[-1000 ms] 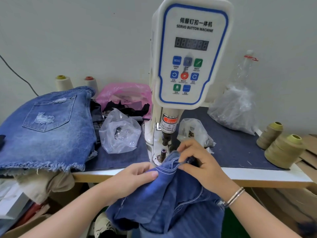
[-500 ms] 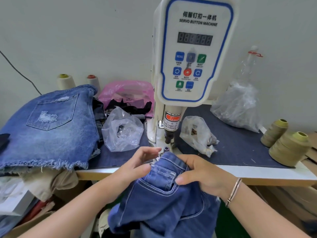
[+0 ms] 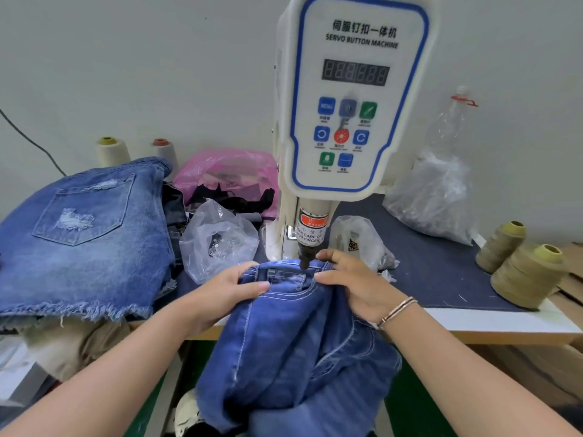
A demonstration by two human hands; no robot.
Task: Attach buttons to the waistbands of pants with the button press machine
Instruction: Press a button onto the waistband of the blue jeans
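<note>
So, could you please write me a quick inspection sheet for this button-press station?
Surface: table, dark mat on top.
Job's things: pants with waistband under the press head of the button machine.
Clutter: denim shorts, plastic bags, thread cones.
Grippers: left hand and right hand grip the waistband beside the head.
Cables: dark cable on wall.
Surroundings: plain wall.

table [image 3: 492,323], navy mat [image 3: 441,272], perhaps felt
</note>
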